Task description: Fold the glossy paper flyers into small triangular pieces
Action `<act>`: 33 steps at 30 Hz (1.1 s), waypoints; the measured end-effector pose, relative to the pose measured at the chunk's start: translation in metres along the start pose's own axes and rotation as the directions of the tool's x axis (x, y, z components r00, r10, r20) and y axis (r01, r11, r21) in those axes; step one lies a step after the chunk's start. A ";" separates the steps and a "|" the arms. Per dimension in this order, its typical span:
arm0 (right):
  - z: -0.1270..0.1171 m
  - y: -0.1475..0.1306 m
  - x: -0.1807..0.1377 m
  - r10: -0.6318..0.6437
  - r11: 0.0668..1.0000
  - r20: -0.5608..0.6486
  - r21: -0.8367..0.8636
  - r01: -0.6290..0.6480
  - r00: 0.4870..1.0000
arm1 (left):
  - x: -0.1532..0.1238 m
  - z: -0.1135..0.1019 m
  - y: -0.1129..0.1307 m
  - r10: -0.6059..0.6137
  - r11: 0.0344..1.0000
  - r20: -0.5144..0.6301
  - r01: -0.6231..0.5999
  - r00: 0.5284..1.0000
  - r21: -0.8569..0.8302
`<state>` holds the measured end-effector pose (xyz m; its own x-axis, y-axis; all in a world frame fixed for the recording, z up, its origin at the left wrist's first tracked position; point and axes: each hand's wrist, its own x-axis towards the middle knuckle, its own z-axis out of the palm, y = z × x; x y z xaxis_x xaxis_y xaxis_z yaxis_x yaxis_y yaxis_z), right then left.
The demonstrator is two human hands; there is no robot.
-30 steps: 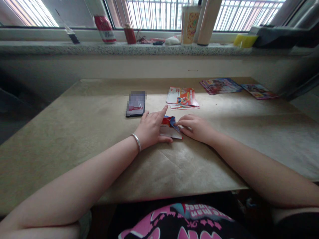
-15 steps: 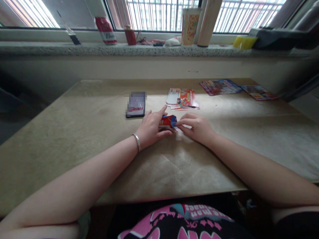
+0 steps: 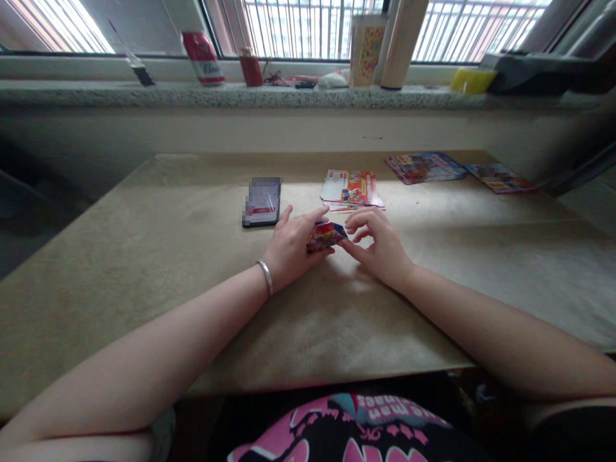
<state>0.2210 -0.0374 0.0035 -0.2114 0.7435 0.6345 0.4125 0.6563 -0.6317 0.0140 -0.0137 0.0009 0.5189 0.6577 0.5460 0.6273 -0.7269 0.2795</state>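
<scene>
A small folded piece of colourful paper (image 3: pixel 326 235), red and blue, is held just above the brown table (image 3: pixel 144 256) between both hands. My left hand (image 3: pixel 291 245), a silver bangle on its wrist, pinches the paper's left side with thumb below and fingers on top. My right hand (image 3: pixel 375 242) grips the paper's right end, its fingers curled over it.
A dark phone (image 3: pixel 262 201) lies left of the hands. A stack of printed leaflets (image 3: pixel 351 188) sits just beyond them, and more leaflets (image 3: pixel 425 165) lie at the far right. The windowsill behind holds a red can (image 3: pixel 204 58), a cup (image 3: pixel 366 40) and a yellow sponge (image 3: pixel 473 79).
The paper has been folded smaller and lifted off the table. Both hands have shifted slightly away from me, and the right hand's fingers have curled up over the paper.
</scene>
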 end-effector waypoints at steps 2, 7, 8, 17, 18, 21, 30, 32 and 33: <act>0.002 -0.001 0.000 0.102 0.992 0.011 0.073 -0.102 0.995 | 0.000 0.000 0.000 0.013 0.999 -0.006 -0.013 1.000 -0.031; 0.003 0.002 0.001 0.193 0.966 0.138 0.145 -0.213 0.971 | 0.001 0.002 -0.002 0.030 0.997 -0.010 -0.031 1.000 -0.074; 0.003 0.003 0.001 0.199 0.964 0.143 0.149 -0.220 0.969 | 0.001 0.002 -0.003 0.030 0.997 -0.004 -0.030 1.000 -0.075; 0.001 0.001 0.000 0.091 0.988 0.108 0.113 -0.103 0.990 | 0.000 -0.002 0.000 0.035 0.996 -0.027 -0.037 0.999 -0.084; 0.001 0.000 0.000 0.082 0.990 0.103 0.108 -0.093 0.991 | 0.001 -0.003 0.000 0.037 0.994 -0.047 -0.041 0.998 -0.097; 0.001 0.000 -0.001 0.050 0.993 0.096 0.106 -0.061 0.994 | 0.001 -0.004 0.000 0.062 0.984 -0.109 -0.079 0.992 -0.160; 0.006 0.000 -0.003 0.122 0.972 0.081 0.193 -0.136 0.989 | 0.002 0.000 -0.004 0.103 0.976 -0.200 -0.138 0.974 -0.171; 0.005 0.000 -0.003 0.088 0.979 0.104 0.176 -0.106 0.991 | 0.002 0.002 -0.004 0.091 0.981 -0.207 -0.124 0.974 -0.151; 0.005 -0.001 -0.003 0.067 0.982 0.109 0.171 -0.085 0.992 | 0.002 0.002 -0.005 0.077 0.985 -0.202 -0.106 0.976 -0.137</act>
<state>0.2170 -0.0391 0.0000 -0.2788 0.7954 0.5381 0.2716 0.6028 -0.7502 0.0133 -0.0084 -0.0007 0.4374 0.5464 0.7143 0.4830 -0.8127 0.3259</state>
